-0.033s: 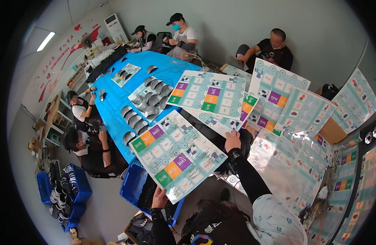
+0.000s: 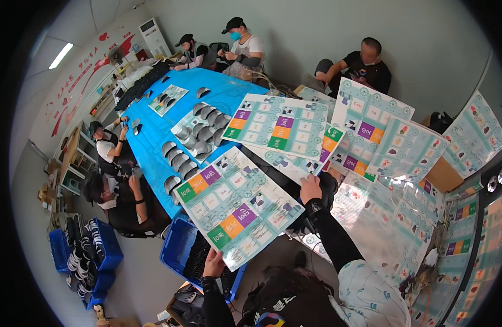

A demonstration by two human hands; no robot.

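A long table (image 2: 144, 136) under a bright blue cover runs away toward the upper left. Around it are 5 other people: 2 in dark caps at the far end, the nearer in a blue mask (image 2: 236, 36); 2 along the left side; and 1 in a black shirt (image 2: 375, 75) sitting against the wall at the upper right. To the right lies a broad spread of printed sheets (image 2: 365, 210), overlapping, some of them tilted up, with a brown cardboard piece (image 2: 443, 175) among them.

The held sheet (image 2: 237, 210), pale green with purple, orange and green blocks, slants in front of the wearer, its upper left corner over the table edge and its lower part above a blue crate (image 2: 174, 245). More blue crates (image 2: 110, 248) stand on the floor at the left, stacked with dark and white pieces.

The left hand (image 2: 213, 264) pinches the sheet's lower corner, thumb on top. The right hand (image 2: 310, 188) is partly curled just beside its right corner, near another sheet underneath; I cannot tell whether it grips either. Smallest are the curved grey pieces (image 2: 177, 159), in overlapping rows on the blue cover and on a sheet there
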